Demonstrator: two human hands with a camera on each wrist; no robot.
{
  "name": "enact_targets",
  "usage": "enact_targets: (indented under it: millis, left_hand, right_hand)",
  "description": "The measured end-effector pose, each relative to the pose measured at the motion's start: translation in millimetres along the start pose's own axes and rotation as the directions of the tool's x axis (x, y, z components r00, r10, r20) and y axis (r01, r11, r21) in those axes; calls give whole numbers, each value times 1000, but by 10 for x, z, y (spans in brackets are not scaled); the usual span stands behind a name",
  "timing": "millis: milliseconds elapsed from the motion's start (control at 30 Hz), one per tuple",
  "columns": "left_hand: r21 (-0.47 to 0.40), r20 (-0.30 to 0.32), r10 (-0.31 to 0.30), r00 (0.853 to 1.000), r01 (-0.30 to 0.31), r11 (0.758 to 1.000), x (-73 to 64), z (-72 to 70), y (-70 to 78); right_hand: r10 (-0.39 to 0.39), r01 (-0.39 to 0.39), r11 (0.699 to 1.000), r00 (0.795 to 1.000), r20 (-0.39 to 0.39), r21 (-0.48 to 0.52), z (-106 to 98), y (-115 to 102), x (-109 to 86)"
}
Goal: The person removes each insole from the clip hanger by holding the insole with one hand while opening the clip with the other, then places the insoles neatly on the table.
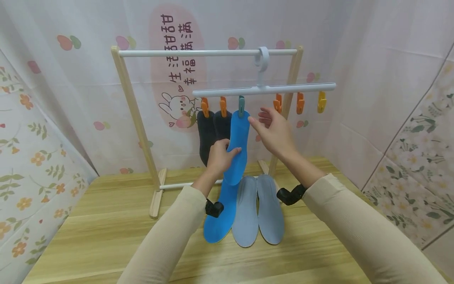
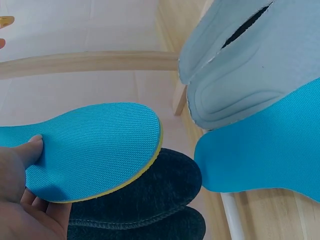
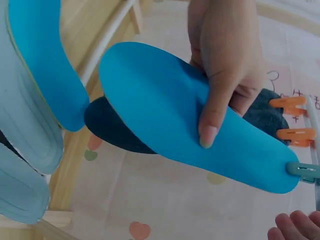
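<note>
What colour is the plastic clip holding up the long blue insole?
The small plastic clip is greyish teal, seen best in the head view.

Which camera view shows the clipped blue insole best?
The right wrist view: the clipped blue insole appears large, end to end, partly covered by the left hand. The head view shows it smaller; the left wrist view cuts off its clipped end.

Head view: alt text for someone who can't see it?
A person's left-hand grip holds a blue insole hanging from a teal clip; the right-hand grip hovers nearby. Two black insoles hang beside it; another blue insole and two gray insoles lie below.
</note>
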State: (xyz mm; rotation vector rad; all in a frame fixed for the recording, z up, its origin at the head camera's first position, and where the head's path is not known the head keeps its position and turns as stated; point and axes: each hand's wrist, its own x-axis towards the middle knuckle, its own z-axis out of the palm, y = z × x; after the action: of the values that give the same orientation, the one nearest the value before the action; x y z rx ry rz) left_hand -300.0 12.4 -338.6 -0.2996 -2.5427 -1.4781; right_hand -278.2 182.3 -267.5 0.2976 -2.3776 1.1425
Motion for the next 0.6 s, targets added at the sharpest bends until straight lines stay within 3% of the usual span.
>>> enact_targets:
  millis: [267,600]
  left_hand:
    - [-2,-1,-3,1000,3,1000,-18,-18,2]
    - [1,10,7,1000,-7,1000,-8,-6,-1]
  right_hand:
    - [67,-66,998,980,185,-14,55,-102,217]
    - [105,-109,994,968,229,4,106,-111,424]
